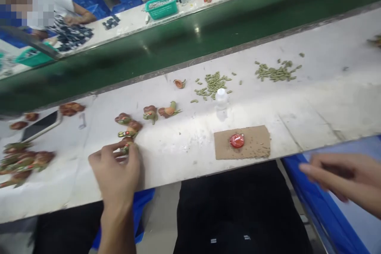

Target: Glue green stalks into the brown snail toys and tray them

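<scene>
My left hand is closed with its fingertips around a small toy turtle, mostly hidden by the fingers. Just beyond it lie similar brown-and-green toy turtles, some touching each other. My right hand is off the front edge at the right, slightly blurred, fingers loosely bent and apart, with nothing visible in it. Between the hands, a shiny red oval piece rests on a brown cardboard piece. Behind the cardboard stands a small clear bottle with a white cap.
Small green pieces lie in two heaps, one near the bottle and one farther right. More turtles and a phone are at left. A green belt runs behind; across it a person sits near a teal basket.
</scene>
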Demonstrator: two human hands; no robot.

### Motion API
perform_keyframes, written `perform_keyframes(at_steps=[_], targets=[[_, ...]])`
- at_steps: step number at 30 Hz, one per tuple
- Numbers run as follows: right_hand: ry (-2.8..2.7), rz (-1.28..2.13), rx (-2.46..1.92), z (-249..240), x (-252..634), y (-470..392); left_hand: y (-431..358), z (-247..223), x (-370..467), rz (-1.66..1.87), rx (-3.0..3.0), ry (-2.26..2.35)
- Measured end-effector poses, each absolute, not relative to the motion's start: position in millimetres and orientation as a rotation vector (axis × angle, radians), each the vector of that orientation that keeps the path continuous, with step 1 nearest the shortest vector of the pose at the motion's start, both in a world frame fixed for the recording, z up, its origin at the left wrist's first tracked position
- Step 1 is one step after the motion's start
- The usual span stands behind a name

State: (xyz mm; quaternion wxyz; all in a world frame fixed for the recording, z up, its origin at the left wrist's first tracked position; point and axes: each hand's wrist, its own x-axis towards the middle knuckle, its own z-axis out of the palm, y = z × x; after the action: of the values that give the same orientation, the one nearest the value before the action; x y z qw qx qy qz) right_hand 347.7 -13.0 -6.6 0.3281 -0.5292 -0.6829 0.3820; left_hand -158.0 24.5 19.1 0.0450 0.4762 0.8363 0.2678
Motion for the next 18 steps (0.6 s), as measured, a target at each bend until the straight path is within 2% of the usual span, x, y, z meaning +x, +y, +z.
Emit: perform_keyframes(at_steps=[1, 3, 6, 11, 18], targets=[[-1.848, 1.075, -1.447, 7, 337, 6, 20, 20, -155, 0.816, 1.467, 2.542], [-1.806, 0.868, -1.546, 22, 321, 45, 10, 19, -150, 0.746, 1.575, 2.49], [-1.782, 0.592, -1.658, 17, 298, 101, -6, 12, -141, 0.653, 1.771, 2.367], [-1.943, 0.544, -1.644, -7, 250, 178, -13, -3, -123, 0.827, 1.793, 2.145], [-2.122, 0.624, -1.577, -10, 220, 208, -4, -10, -131, 0.736, 1.742, 2.023]])
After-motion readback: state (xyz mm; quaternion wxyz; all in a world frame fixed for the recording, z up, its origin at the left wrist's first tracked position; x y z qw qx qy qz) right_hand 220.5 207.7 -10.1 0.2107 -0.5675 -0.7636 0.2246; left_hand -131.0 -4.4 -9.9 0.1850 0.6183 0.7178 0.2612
